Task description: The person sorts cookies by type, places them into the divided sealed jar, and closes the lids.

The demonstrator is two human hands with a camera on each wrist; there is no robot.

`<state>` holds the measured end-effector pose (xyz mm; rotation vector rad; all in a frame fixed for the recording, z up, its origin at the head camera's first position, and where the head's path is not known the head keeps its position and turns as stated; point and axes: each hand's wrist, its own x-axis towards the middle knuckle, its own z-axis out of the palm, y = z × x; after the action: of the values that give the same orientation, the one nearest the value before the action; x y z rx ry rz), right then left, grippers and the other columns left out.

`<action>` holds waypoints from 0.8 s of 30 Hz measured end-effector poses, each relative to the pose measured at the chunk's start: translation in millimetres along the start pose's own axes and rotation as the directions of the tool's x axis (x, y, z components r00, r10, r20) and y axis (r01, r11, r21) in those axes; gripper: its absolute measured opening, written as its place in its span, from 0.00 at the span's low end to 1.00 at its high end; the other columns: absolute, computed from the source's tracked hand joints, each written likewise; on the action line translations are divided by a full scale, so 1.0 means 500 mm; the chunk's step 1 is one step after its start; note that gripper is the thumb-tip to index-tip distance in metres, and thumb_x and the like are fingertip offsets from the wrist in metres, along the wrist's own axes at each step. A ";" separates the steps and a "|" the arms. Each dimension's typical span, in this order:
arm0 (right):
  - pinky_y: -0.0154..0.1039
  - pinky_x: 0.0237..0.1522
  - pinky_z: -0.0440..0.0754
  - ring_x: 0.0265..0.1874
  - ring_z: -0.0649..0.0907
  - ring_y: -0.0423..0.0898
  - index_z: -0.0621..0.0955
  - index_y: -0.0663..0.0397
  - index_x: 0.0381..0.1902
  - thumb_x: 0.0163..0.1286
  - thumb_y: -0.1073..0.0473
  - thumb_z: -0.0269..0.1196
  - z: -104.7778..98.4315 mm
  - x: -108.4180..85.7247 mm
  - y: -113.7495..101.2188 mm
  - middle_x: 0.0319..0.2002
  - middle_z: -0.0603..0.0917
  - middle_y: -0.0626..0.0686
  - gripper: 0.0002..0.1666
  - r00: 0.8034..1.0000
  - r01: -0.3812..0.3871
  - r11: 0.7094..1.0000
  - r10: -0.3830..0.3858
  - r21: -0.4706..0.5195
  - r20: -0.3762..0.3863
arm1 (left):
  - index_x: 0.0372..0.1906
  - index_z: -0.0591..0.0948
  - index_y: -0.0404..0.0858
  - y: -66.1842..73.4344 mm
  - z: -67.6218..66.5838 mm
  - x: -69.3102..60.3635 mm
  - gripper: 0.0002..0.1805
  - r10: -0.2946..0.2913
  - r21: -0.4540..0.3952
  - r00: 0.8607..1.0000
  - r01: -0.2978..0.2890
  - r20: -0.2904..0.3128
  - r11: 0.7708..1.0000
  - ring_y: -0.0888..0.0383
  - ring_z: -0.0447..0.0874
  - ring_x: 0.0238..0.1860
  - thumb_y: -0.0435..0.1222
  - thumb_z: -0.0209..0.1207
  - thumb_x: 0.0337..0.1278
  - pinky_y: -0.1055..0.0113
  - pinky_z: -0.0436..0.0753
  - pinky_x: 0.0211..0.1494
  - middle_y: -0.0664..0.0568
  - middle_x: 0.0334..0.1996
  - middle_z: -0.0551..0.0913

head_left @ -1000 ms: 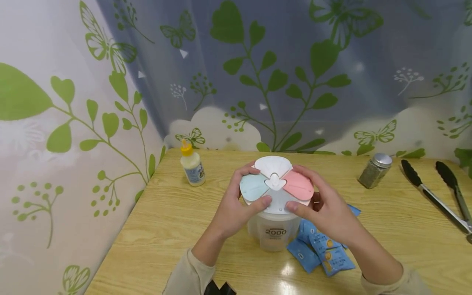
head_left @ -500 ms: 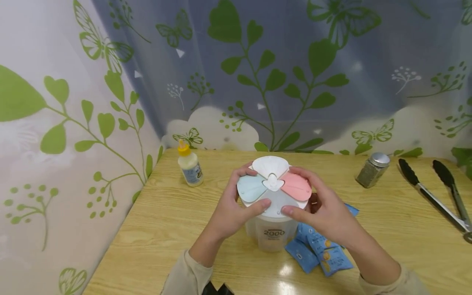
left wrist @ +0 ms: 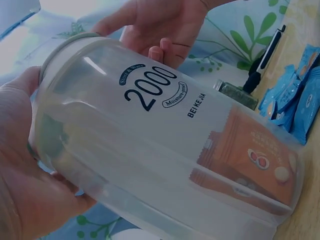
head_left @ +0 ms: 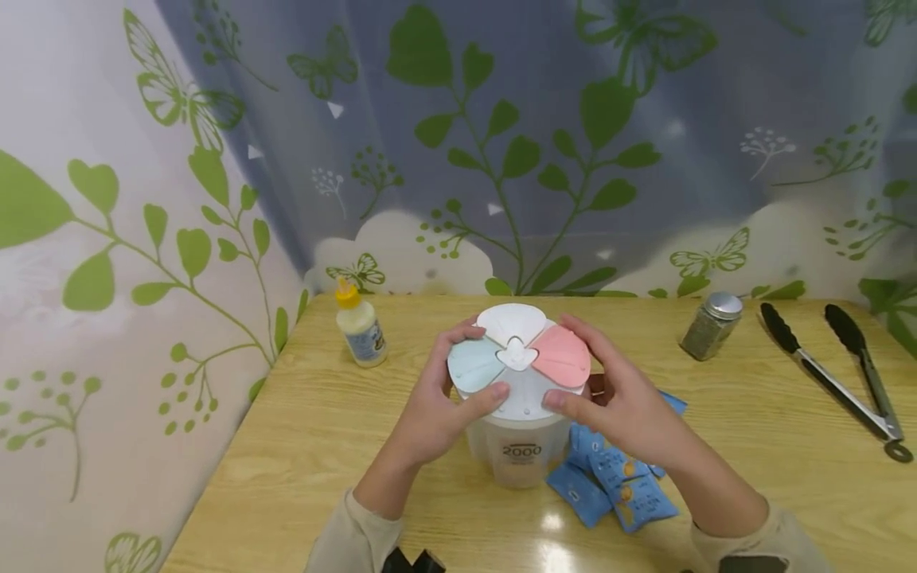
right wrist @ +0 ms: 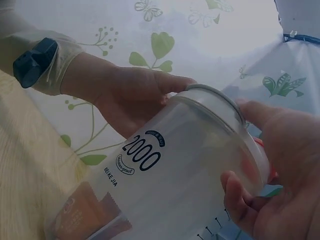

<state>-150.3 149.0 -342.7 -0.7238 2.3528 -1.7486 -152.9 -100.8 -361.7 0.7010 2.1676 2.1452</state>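
A translucent storage canister (head_left: 521,461) marked 2000 stands on the wooden table. On its top sits a round lid (head_left: 517,354) with white, pale blue and pink petal-shaped flaps. My left hand (head_left: 435,412) grips the lid's left rim, thumb on the front flap and fingers round the far side. From the right, my right hand (head_left: 622,406) holds the opposite rim the same way. Through the wall, in the left wrist view, an orange snack packet (left wrist: 262,155) lies at the bottom. Several blue snack packets (head_left: 643,501) lie just right of the canister.
A glue bottle (head_left: 364,334) with a yellow cap stands at the back left. At the back right, a glass jar of dried herbs (head_left: 711,328) leans beside black-tipped tongs (head_left: 838,386). Patterned curtains (head_left: 544,175) hang behind the table (head_left: 286,477).
The whole head view has shifted slightly, so things appear a little further left. Both hands keep their hold on the lid, and the canister stays in place.
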 end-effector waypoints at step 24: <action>0.37 0.22 0.79 0.26 0.84 0.42 0.80 0.57 0.53 0.79 0.60 0.53 -0.026 0.011 0.025 0.71 0.70 0.53 0.12 0.993 0.043 0.980 -0.021 0.194 -0.114 | 0.66 0.76 0.52 0.002 -0.011 0.001 0.36 0.121 0.310 0.984 -0.075 -0.132 0.948 0.52 0.67 0.56 0.59 0.68 0.52 0.56 0.73 0.58 0.47 0.58 0.62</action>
<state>-163.8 160.5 -349.1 -0.6525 2.2026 -2.0486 -154.8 -105.7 -360.3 0.6942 2.6338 1.9863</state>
